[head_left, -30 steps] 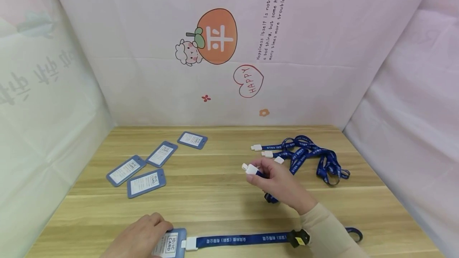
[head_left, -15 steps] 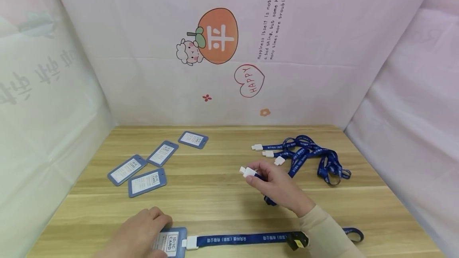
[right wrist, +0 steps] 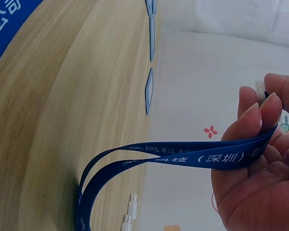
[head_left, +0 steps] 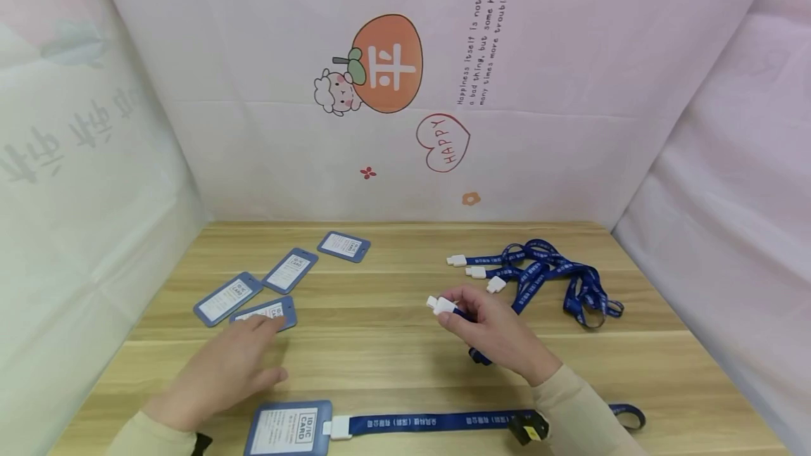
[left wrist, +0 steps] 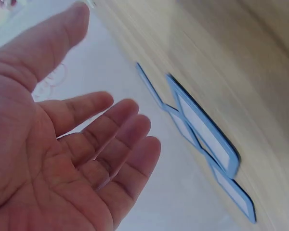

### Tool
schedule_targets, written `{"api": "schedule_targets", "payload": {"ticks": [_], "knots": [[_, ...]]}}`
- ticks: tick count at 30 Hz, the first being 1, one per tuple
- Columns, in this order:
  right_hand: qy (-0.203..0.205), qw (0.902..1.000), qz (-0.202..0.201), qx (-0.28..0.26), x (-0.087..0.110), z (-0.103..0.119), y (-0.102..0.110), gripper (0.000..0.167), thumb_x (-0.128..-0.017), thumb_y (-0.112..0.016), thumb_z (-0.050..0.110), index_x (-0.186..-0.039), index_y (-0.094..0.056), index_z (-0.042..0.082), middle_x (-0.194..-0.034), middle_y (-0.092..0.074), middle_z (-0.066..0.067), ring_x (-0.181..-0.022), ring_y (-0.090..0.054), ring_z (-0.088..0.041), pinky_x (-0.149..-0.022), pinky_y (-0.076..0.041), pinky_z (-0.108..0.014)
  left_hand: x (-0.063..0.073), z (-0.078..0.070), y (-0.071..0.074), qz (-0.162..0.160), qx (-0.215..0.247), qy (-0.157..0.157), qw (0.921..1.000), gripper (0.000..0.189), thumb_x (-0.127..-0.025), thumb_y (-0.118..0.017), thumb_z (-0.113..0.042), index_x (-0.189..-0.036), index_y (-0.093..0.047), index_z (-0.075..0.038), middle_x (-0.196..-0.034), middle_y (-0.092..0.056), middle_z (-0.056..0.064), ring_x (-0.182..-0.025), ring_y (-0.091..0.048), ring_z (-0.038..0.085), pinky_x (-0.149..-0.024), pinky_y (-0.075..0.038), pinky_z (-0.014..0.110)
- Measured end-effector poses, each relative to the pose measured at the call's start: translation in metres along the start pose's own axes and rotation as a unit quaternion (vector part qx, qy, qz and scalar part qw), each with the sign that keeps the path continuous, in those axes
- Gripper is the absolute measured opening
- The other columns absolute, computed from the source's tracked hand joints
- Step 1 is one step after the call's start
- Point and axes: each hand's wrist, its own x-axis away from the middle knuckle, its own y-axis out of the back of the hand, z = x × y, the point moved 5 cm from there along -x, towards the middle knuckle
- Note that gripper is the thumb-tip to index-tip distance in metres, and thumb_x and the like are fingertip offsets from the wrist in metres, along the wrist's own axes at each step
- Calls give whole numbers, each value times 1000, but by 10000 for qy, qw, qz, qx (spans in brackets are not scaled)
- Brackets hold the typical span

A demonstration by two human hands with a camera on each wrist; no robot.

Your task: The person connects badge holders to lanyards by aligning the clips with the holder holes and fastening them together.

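My left hand (head_left: 231, 364) reaches over the left of the table, fingers fairly straight, fingertips overlapping the nearest loose card holder (head_left: 271, 309) in the head view. In the left wrist view its palm is bare, with the blue-framed card holders (left wrist: 207, 127) beyond the fingers. My right hand (head_left: 494, 329) pinches a blue lanyard (right wrist: 207, 156) just behind its white plastic clip (head_left: 442, 305); the strap runs back through the palm and droops to the table. In front, a card holder (head_left: 288, 429) joined to another lanyard (head_left: 437, 421) lies flat.
More card holders (head_left: 228, 298) lie at the back left of the wooden table (head_left: 367, 343). A tangle of blue lanyards (head_left: 545, 266) with white clips (head_left: 476, 272) is at the back right. Printed cloth (head_left: 538, 160) walls the table on its sides and back.
My left hand has left the card holder at the front and moved up to the loose one behind it. My right hand keeps hold of the lanyard, nearly still.
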Motion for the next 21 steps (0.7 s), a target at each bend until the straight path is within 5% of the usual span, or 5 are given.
{"api": "schedule_targets", "payload": {"ticks": [11,21], "knots": [[56,10000,56,35,2,-4,0,30,-102,-69,39,-123,-66,18,-95,-64,-2,-76,-56,-19,-59,-48,-25,-26,36,-10,-36,-33,275,9996,70,-85,-84,-37,-136,-61,6,-130,-67,27,-116,-65,47,-100,-54,61],[66,9999,66,36,4,-5,-3,26,-101,-69,38,-120,-67,19,-94,-64,-1,-74,-56,-17,-58,-48,-25,-40,50,-21,427,-173,544,9975,73,-88,-83,-38,-138,-56,8,-128,-65,33,-113,-65,50,-97,-54,62]]}}
